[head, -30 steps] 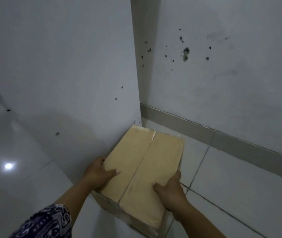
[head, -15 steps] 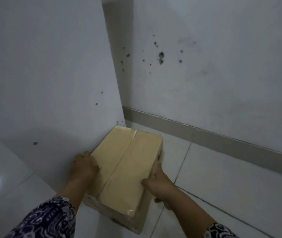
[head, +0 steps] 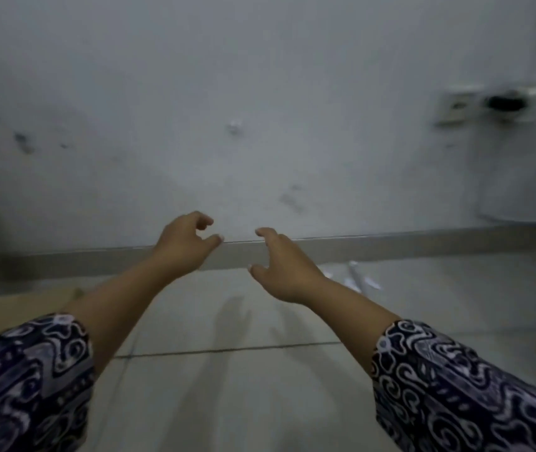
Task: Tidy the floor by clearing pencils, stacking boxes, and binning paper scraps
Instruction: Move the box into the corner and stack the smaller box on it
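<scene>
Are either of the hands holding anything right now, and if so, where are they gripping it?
Nothing is held. The left hand and right hand are both open and empty, raised in the air above the floor.

Your left hand [head: 184, 244] and right hand [head: 282, 265] hang empty, fingers [head: 261, 232] loosely curled, above the floor [head: 227, 321]; paper scraps [head: 354, 277] lie near the baseboard [head: 423, 244].

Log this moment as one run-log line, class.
left hand: open, empty | right hand: open, empty | box: far left, untouched | paper scraps: on floor by skirting
</scene>
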